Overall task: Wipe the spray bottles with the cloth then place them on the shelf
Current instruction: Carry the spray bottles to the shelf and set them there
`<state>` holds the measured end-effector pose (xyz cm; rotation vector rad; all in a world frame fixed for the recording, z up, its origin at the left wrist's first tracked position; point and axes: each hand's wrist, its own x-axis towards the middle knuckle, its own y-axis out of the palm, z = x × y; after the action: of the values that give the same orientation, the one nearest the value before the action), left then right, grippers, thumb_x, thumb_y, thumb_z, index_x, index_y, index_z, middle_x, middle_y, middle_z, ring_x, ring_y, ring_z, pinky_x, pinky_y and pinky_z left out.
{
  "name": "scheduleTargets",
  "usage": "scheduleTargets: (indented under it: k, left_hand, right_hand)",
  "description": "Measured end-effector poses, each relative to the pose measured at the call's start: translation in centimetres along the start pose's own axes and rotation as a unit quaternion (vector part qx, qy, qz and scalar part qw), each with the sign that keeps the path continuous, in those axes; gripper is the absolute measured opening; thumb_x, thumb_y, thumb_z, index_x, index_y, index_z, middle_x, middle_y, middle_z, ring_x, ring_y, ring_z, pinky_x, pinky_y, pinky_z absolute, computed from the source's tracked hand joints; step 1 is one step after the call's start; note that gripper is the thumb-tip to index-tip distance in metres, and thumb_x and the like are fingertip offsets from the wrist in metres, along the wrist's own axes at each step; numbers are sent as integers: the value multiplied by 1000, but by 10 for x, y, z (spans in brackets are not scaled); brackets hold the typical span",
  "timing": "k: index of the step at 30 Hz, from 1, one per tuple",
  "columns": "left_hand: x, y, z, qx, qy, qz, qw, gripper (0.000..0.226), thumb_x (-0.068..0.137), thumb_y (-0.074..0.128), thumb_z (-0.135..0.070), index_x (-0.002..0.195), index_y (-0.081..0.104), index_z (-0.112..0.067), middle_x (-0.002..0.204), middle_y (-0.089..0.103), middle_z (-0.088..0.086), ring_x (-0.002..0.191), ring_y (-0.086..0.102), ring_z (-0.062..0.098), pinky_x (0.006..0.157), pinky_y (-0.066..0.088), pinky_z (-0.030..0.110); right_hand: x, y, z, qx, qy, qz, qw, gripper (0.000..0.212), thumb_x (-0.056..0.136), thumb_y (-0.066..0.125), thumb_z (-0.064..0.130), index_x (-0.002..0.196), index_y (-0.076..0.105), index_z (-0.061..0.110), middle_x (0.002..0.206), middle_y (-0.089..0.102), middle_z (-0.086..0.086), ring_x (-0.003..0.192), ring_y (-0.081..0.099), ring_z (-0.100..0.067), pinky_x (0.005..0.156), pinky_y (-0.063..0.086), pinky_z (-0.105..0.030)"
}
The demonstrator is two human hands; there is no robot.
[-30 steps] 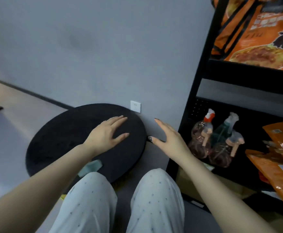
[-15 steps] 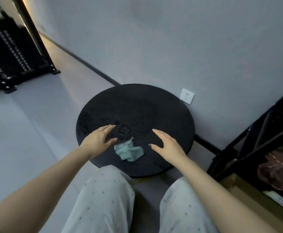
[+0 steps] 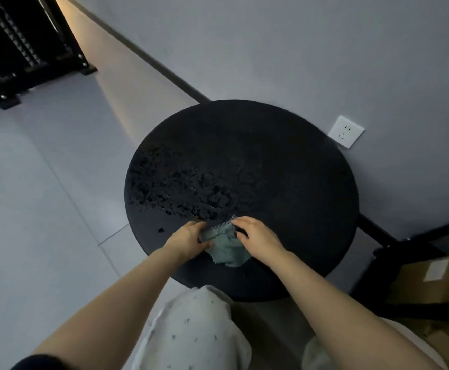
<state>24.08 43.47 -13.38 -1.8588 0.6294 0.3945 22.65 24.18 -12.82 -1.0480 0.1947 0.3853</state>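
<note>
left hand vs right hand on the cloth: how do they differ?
The left hand pinches the crumpled teal cloth at its left edge, thumb curled round it. The right hand meets its upper right edge, grip hidden. Both are over the round black table.

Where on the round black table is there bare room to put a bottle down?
The far half of the round black table, toward the wall socket, is bare, and so is its right side. The near edge is crowded: the left hand and right hand both grip the green cloth there.
</note>
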Motion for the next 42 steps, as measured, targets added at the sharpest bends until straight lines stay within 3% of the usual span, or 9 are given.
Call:
scheduleTargets:
  k: [8,13,16,19,21,23,26,35,42]
  left_hand:
    - [31,10,-6,-31,-55,-3,998,51,83,68,-38,125,54,-13,123,59,6,112,56,23,85,43,29]
    - [29,4,-3,-35,6,13,999,33,82,66,-33,106,59,-12,106,52,7,103,52,23,81,40,28]
    - [20,-6,-5,-72,43,-1,996,22,83,66,-26,99,55,-16,98,55,3,90,54,19,75,42,26]
    - [9,-20,-9,-94,70,-29,993,22,82,68,-19,96,50,-20,95,58,1,87,57,18,79,47,31]
    - [2,-28,-13,-88,87,-39,992,27,83,68,-19,106,55,-19,97,58,-1,90,57,17,81,47,29]
    - [-4,-36,-17,-67,102,-46,992,32,84,68,-19,115,59,-14,98,56,-3,90,53,12,79,42,22]
    - [-15,-47,-26,-41,120,-63,990,28,85,67,-19,112,62,-12,99,59,-1,88,51,11,74,37,19]
    - [-58,-85,-67,-58,178,-114,976,22,84,70,-23,105,64,-19,96,66,0,87,60,16,72,44,23]
    - [-90,-101,-129,-108,267,-102,952,15,81,73,-24,92,63,-26,85,67,-8,81,63,6,74,46,14]
  right_hand:
    - [39,19,-5,-56,-2,50,997,57,93,57,24,144,33,24,134,39,3,126,35,-18,101,38,-33]
    - [38,22,-5,-73,-17,36,997,28,93,58,23,120,55,18,119,43,1,116,40,-20,95,38,-32]
    - [28,16,-5,-39,-28,33,998,21,93,56,22,112,55,16,119,48,1,112,44,-19,93,40,-33]
    - [13,4,-3,45,-2,44,998,6,93,53,23,97,49,21,97,61,-4,86,58,-23,70,45,-37]
    - [3,-4,-2,84,10,30,996,8,93,54,23,93,46,25,89,63,-6,74,59,-26,61,44,-40]
    - [-8,-14,1,102,12,11,995,10,93,53,22,100,49,27,91,64,-5,75,61,-26,65,48,-43]
    - [-24,-28,5,126,0,-17,992,22,93,53,17,112,59,26,99,65,1,86,63,-18,75,52,-39]
    - [-82,-80,10,172,10,-109,979,22,92,57,16,110,65,25,95,66,2,86,62,-15,78,50,-34]
    - [-148,-123,-5,191,36,-193,962,17,89,61,16,99,68,27,82,65,8,76,59,-9,75,48,-31]
